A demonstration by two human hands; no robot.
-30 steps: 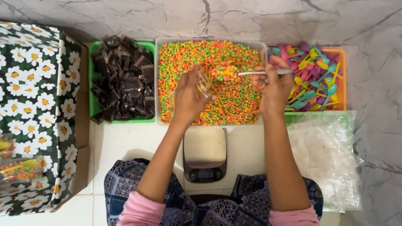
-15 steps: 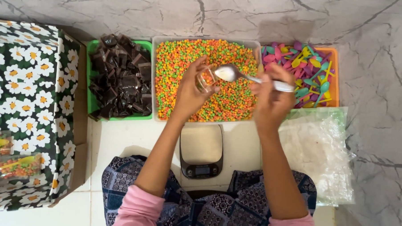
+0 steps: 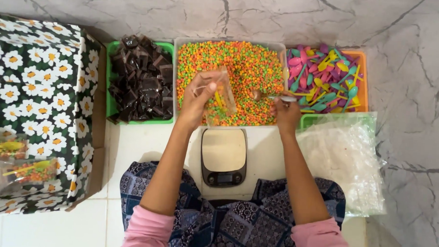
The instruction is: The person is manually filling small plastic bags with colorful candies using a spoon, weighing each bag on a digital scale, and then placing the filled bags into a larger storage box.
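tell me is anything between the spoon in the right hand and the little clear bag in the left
Nothing visible. The right hand holds the spoon over the colourful candy; the clear bag in the left hand is just beside it, with only a gap above the candy between them.

Both arms reach forward from pink sleeves, bare forearms running nearly parallel and angled slightly inward. The left hand (image 3: 198, 101) is raised with the wrist bent back, fingers curled and pinched closed around what it holds, thumb side turned toward the right. The right hand (image 3: 286, 111) sits a little lower and well apart from the left, knuckles up, fingers folded shut in a grip.
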